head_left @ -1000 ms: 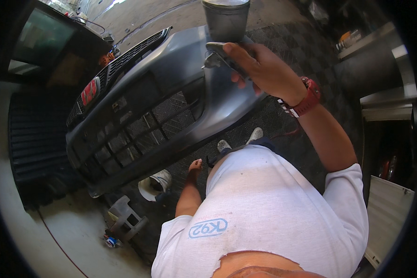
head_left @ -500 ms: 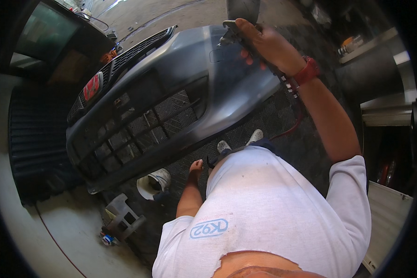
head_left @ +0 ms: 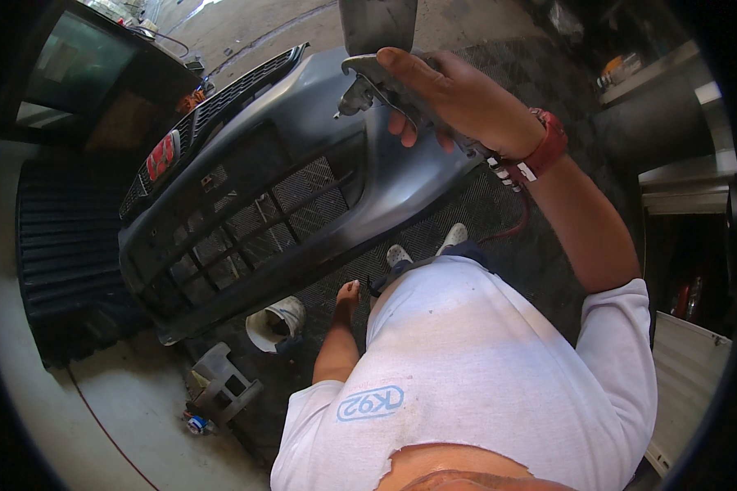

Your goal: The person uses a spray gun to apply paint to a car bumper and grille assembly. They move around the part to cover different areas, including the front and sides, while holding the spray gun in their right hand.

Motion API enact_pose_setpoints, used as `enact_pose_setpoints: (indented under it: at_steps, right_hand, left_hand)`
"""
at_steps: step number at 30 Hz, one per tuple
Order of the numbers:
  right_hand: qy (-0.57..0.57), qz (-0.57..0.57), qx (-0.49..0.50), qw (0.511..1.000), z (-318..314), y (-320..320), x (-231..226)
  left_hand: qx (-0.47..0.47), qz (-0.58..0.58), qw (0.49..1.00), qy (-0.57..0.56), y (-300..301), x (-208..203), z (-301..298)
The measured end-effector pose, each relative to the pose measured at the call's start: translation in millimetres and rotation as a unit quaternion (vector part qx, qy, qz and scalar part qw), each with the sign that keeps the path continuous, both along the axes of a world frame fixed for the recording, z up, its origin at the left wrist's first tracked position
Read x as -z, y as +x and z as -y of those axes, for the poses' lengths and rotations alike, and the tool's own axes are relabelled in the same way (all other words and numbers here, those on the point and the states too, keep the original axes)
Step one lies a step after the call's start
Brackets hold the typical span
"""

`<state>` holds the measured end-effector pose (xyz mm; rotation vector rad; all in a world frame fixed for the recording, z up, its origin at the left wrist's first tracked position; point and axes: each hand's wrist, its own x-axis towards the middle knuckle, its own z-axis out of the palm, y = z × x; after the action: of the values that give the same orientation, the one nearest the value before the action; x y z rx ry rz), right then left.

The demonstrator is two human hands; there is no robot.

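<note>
Spray gun (head_left: 357,99) gripped in right hand (head_left: 463,94), fingers wrapped round handle, held over bumper (head_left: 307,110), apparently clear of surface. Cup (head_left: 378,29) sits on top, likely for gravity feed. Red hose (head_left: 522,218) trails below wrist, presumably to stay off panel. Bumper spans front of person, support hidden. Left hand (head_left: 349,292) hangs low, apart from bumper; can't tell if holding anything.

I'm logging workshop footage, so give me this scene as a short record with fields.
Right hand: grips a spray gun with a grey cup on top
Left hand: hangs low, nothing visibly held
Main part: dark car bumper
Right wrist: red watch
Nearby: white bucket, grey stool
Floor: dark patterned matting around pale shoes
</note>
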<state>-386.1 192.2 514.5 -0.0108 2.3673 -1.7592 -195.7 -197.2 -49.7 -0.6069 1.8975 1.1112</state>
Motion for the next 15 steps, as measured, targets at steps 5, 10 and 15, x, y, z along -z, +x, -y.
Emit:
enact_pose_setpoints:
  at_steps: [5,10,15]
  right_hand:
    - [0.035,0.034,0.025,0.998,-8.5,2.1,3.0]
    - [0.062,0.011,0.043,0.997,-6.8,9.5,13.2]
    - [0.026,0.028,0.008,0.999,15.6,14.7,8.7]
  left_hand:
    - [-0.003,-0.001,1.0,0.0,-5.7,-3.6,-4.2]
    - [0.018,-0.037,0.999,0.0,4.4,21.3,1.2]
    - [0.013,0.008,1.0,0.003,5.0,12.5,-3.0]
